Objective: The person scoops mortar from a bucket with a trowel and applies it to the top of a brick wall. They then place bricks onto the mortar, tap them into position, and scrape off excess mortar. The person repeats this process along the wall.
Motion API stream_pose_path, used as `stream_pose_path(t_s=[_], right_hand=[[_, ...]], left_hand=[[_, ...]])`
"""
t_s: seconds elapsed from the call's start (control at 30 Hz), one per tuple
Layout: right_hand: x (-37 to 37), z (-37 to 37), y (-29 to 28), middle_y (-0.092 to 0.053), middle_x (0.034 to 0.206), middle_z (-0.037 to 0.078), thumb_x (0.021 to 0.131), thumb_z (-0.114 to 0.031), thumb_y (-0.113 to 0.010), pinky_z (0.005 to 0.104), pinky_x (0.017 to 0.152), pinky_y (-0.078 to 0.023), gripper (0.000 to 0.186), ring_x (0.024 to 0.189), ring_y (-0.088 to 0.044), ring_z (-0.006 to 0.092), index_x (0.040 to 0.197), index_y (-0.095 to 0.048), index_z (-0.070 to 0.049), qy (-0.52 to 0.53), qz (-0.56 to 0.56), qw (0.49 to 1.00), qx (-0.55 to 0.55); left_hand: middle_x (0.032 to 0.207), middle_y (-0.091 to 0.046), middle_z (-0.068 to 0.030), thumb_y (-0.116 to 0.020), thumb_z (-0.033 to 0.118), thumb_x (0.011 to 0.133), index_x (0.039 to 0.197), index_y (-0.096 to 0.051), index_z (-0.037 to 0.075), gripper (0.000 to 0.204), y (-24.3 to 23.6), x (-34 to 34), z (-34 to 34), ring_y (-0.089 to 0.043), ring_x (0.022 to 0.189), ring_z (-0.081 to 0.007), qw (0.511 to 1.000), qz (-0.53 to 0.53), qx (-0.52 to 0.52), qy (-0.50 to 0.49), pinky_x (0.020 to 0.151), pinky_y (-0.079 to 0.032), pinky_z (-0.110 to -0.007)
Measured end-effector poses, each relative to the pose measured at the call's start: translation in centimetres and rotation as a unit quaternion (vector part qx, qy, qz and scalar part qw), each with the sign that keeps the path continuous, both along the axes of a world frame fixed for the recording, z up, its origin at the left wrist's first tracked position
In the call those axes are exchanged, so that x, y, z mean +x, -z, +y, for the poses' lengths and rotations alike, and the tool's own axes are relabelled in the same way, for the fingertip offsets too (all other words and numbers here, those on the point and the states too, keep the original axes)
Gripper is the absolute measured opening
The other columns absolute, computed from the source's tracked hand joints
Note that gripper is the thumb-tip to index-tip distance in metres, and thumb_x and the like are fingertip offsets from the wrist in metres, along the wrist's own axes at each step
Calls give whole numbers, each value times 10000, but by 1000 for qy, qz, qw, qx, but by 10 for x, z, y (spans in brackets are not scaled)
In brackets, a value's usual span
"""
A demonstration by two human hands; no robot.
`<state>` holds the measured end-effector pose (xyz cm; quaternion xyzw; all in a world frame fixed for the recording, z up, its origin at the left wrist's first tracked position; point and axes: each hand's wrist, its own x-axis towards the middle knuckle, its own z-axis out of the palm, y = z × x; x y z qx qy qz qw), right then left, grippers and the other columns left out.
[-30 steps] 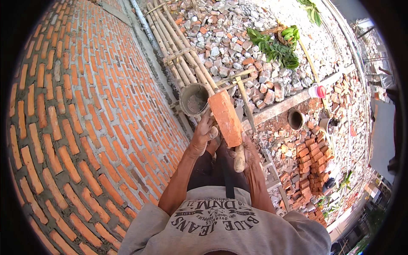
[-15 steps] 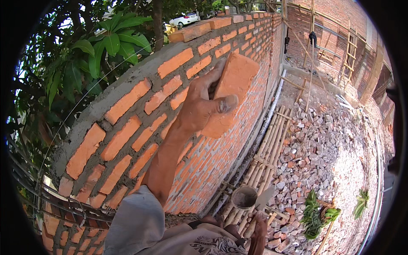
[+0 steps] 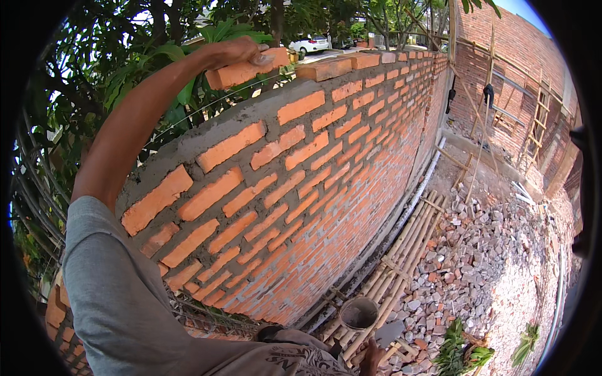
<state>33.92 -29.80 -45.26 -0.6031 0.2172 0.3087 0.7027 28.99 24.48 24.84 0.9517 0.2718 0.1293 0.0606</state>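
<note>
My left hand [image 3: 241,51] is closed over an orange brick [image 3: 235,75], holding it above the mortar-covered top [image 3: 219,122] of a brick wall. Just beyond it, bricks [image 3: 329,69] lie along the wall's top course. A thin string [image 3: 210,108] runs along the wall's far side. Low in the picture, my right hand [image 3: 371,356] grips a trowel [image 3: 390,333], its grey blade pointing outward; part of that hand is cut off by the lower edge. Close to the trowel stands a round bucket [image 3: 359,327] with grey stuff inside.
Bamboo poles [image 3: 401,263] lie tied together along the wall's foot, beside a pale pipe [image 3: 421,178]. Broken rubble [image 3: 451,263] covers the ground on the right, with cut leaves [image 3: 453,351] on it. Leafy branches crowd the wall's left side; a bamboo ladder [image 3: 538,128] leans at the back.
My left hand has carried the brick up and left, from in front of the wall's face to over its top. My view has shifted. The right hand still holds the trowel low down.
</note>
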Motion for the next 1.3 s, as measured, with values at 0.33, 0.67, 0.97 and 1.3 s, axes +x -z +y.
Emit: stream_pose_path(t_s=[0.33, 0.67, 0.97, 1.3], right_hand=[[10, 0, 55, -572, 634, 113, 922, -133, -619, 357, 376, -457, 215, 441, -557, 227, 970, -515, 49, -41, 10, 998, -35], [-10, -17, 35, -573, 630, 121, 886, -133, -647, 373, 385, -471, 264, 449, -554, 224, 993, -512, 67, 11, 43, 997, -56], [-3, -27, 43, -570, 629, 119, 859, -127, -654, 356, 396, -429, 307, 452, -545, 221, 1009, -502, 93, 54, 16, 995, -78], [15, 5, 8, -564, 686, 81, 876, -118, -676, 312, 428, -443, 281, 508, -545, 172, 1063, -514, 16, -103, -63, 987, -106]], left_hand=[[1313, -577, -186, -449, 37, 893, 1012, -595, -122, 247, 47, 22, 4, -227, 690, -204, 997, 3, -2, 80, 764, -226, -247], [989, -556, -276, -482, 53, 918, 797, -375, -126, 242, 46, 28, 16, -149, 629, -219, 985, 131, 85, 77, 598, -236, -405], [1281, -583, -243, -417, 266, 1021, 769, -431, -109, 452, 48, 30, -5, -262, 605, -229, 987, 136, 90, -5, 690, -436, -446], [1372, -525, -203, -364, 679, 959, 1488, -390, 82, 798, 31, 5, -64, -511, 1241, -358, 964, 144, 187, -126, 1072, -413, -524]])
